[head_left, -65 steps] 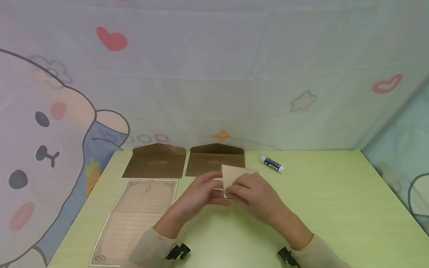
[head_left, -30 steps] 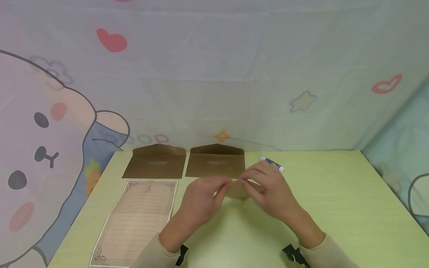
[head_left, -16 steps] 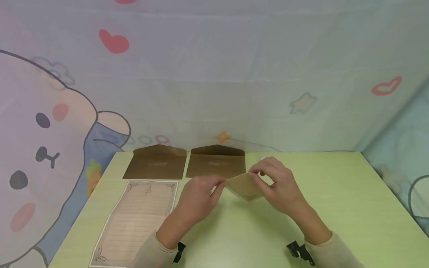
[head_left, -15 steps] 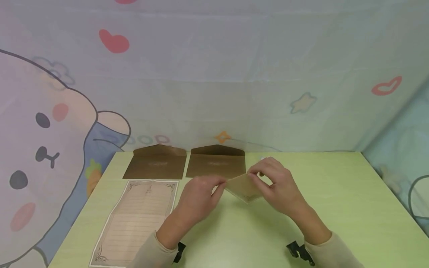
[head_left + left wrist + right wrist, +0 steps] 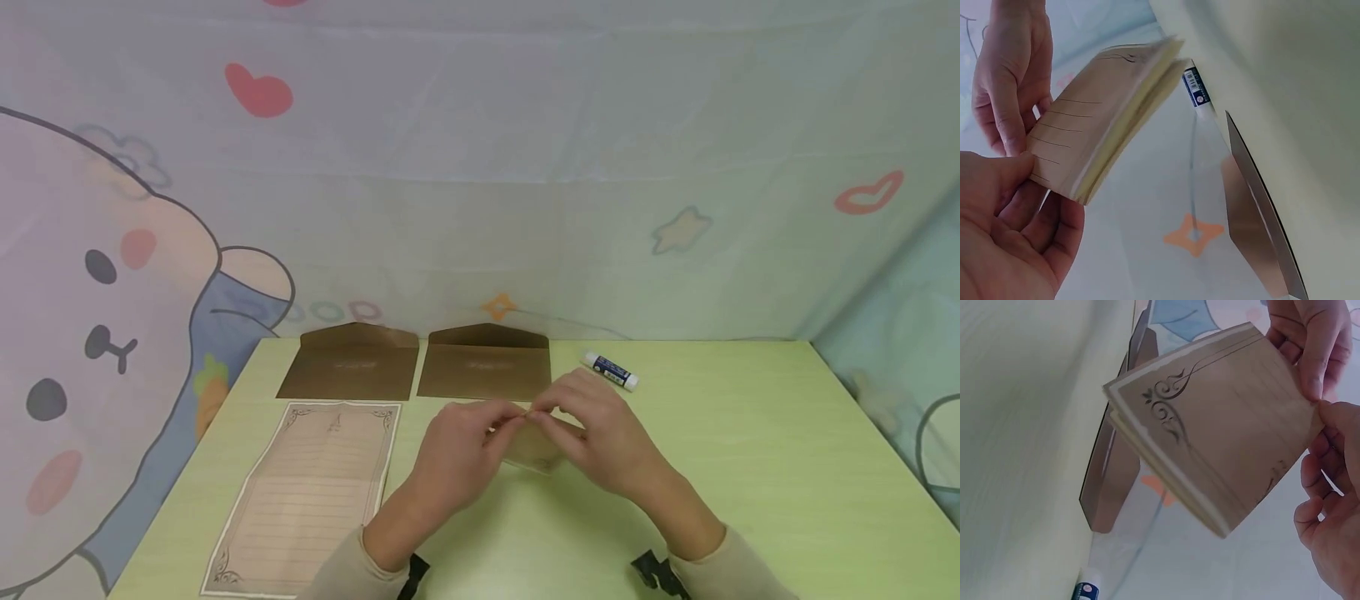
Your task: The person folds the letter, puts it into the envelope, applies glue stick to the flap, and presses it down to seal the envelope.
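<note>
While the left hand [image 5: 465, 454] and right hand [image 5: 600, 433] pinch one edge of a folded paper [image 5: 1210, 437] in a closed grip above the worktop [image 5: 750, 467], its folding looks well advanced; the lined sheet [image 5: 307, 492] near the left edge lies unfolded, and both envelopes [image 5: 348, 377] along the back edge have open flaps.

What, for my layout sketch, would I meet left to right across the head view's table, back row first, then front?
Back: left brown envelope, right brown envelope, glue stick. Front: lined sheet, left hand, right hand.
</note>
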A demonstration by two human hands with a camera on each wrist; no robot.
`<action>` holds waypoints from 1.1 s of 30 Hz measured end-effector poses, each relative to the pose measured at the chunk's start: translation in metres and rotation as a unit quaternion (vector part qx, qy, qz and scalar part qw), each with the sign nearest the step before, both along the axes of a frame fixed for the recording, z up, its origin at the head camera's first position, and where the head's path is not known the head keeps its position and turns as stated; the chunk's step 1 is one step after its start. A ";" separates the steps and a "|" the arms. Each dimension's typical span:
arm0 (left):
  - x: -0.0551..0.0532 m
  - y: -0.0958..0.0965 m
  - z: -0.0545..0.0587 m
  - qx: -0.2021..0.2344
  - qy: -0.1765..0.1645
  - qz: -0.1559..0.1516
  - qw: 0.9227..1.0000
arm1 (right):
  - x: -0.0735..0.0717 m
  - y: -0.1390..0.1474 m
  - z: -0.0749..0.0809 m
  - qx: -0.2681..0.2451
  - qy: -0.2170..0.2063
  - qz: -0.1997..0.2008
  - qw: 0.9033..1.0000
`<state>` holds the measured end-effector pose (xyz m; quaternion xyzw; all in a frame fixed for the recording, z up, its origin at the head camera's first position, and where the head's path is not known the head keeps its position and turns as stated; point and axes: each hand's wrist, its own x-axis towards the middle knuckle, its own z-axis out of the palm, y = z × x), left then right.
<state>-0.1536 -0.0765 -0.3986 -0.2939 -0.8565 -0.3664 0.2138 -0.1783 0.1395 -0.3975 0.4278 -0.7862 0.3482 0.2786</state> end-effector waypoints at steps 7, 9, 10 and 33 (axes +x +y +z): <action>-0.005 -0.009 0.006 0.073 -0.022 -0.009 0.997 | -0.008 0.010 -0.001 -0.005 -0.007 -0.002 1.000; -0.007 -0.014 0.009 0.091 -0.034 -0.005 0.995 | -0.010 0.014 -0.002 -0.003 -0.017 -0.009 1.000; -0.008 -0.017 0.010 0.098 -0.042 -0.001 0.994 | -0.011 0.016 -0.002 -0.001 -0.022 -0.013 1.000; -0.014 -0.027 0.006 -0.031 -0.144 0.038 0.988 | -0.021 0.037 -0.007 0.015 -0.086 -0.026 0.996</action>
